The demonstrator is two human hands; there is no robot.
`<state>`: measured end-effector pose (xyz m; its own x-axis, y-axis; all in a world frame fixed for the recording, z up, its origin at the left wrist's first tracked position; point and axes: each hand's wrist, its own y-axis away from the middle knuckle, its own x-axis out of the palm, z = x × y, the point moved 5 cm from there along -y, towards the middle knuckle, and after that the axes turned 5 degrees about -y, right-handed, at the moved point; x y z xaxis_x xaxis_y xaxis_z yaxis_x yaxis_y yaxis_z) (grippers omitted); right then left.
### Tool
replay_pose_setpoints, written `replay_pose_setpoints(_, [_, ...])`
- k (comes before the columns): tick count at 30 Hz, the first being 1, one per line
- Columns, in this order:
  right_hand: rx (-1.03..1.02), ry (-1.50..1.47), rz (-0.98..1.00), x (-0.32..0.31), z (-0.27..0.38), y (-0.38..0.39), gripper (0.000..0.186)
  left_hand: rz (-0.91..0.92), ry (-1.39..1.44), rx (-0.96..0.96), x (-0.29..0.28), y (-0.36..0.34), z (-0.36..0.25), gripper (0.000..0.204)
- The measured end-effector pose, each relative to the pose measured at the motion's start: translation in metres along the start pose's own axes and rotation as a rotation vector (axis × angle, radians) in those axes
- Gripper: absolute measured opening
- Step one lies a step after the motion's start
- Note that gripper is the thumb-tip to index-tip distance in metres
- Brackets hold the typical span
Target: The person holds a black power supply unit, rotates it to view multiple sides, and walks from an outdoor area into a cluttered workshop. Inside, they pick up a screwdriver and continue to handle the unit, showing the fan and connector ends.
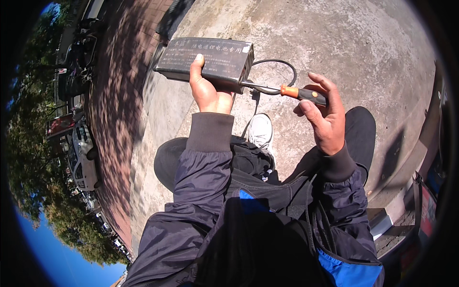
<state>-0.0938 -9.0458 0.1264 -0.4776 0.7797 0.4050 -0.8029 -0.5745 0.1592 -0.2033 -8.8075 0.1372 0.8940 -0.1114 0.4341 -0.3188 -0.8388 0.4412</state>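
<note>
A dark metal battery charger box (215, 60), its top face covered in pale print, is held up by my left hand (210, 91). The thumb presses on the top and the other fingers are hidden beneath. My right hand (325, 112) grips the black and orange handle of a screwdriver (305, 94), its forefinger lifted off. The metal shaft points left, and its tip meets the lower right corner of the box's end face; the screw itself is too small to make out. A black cable (290, 67) loops out from that end and curves behind the shaft.
Concrete paving (373, 52) lies under my feet, with a white shoe (260, 131) below the box. Red brick paving (122, 71) runs along the left. Beyond it stand a parked car (81, 155) and trees. A dark object (174, 19) is behind the box, and a white-edged item (381, 224) sits lower right.
</note>
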Motion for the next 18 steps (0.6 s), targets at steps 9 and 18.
replay_pose_setpoints(9, [0.046,-0.029,0.133,-0.009,0.004,-0.001,0.04,-0.02,0.004,-0.001,0.001,0.003,0.002,0.048])
replay_pose_setpoints(18, [-0.084,-0.013,0.193,-0.009,0.02,0.004,0.048,0.039,0.02,0.017,0.007,0.005,0.004,0.048])
